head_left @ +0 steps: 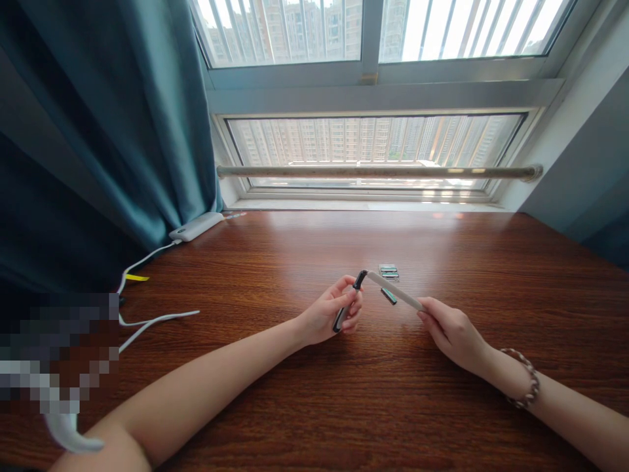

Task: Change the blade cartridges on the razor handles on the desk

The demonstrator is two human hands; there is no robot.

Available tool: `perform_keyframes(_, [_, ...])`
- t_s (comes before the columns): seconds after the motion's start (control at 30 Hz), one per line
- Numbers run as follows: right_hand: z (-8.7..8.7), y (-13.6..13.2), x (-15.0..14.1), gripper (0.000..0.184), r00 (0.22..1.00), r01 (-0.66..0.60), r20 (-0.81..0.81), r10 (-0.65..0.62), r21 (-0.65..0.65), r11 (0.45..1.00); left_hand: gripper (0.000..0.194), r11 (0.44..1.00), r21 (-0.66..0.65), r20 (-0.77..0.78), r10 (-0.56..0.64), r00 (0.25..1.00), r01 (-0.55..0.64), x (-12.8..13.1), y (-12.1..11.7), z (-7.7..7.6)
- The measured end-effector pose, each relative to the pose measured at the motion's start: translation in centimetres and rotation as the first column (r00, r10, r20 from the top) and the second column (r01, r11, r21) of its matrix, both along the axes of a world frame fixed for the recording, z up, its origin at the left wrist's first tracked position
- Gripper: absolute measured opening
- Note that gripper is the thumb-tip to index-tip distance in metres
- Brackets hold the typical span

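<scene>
Behind the brown wood-grain tabletop (pixel 295 406) we observe a low window (pixel 378 141), crossed on the near side by a horizontal rail (pixel 378 172), with tall buildings outside. A teal curtain (pixel 167 98) hangs at the left, its lower edge close to a white elongated device (pixel 196 227). From this device a white cable (pixel 150 255) runs toward the near left, passing a yellow strip (pixel 137 278). We record a second white cord (pixel 164 318) lying nearer, its free end pointing right. The lower left corner is pixelated; beside that patch we find a curved white object (pixel 73 436), which we cannot identify.

Both hands are engaged on one slender jointed tool (pixel 396 290), held in the air above the middle of the tabletop. We find the left hand (pixel 334 309) closed around its black-and-grey section, which slants down toward us from a black bend at the top. The right hand (pixel 445 328) pinches the far end of the pale straight section between thumb and fingers; a beaded bracelet (pixel 525 379) circles that wrist.

Just beyond the pale section we note small flat packets (pixel 388 271) grouped together. One narrow dark-and-green piece (pixel 388 296) lies apart from them, nearer to us and set at a slant.
</scene>
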State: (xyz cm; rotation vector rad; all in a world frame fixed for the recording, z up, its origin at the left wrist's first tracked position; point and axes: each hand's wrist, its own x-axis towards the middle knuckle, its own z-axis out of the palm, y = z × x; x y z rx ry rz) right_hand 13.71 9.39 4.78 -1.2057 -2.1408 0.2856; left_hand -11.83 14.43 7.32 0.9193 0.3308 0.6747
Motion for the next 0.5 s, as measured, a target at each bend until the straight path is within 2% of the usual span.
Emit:
perform_keyframes(0.37, [0.05, 0.06, 0.02, 0.016, 0.998, 0.066, -0.021, -0.066, 0.025, 0.997, 0.014, 1.000, -0.029, -0.006, 0.010, 1.000, -0.010, 0.08, -0.04, 0.27])
perform_keyframes(0.5, [0.08, -0.01, 0.08, 0.015, 1.000, 0.022, -0.019, -0.022, 0.002, 1.000, 0.013, 1.000, -0.024, 0.002, 0.009, 1.000, -0.009, 0.08, -0.01, 0.23])
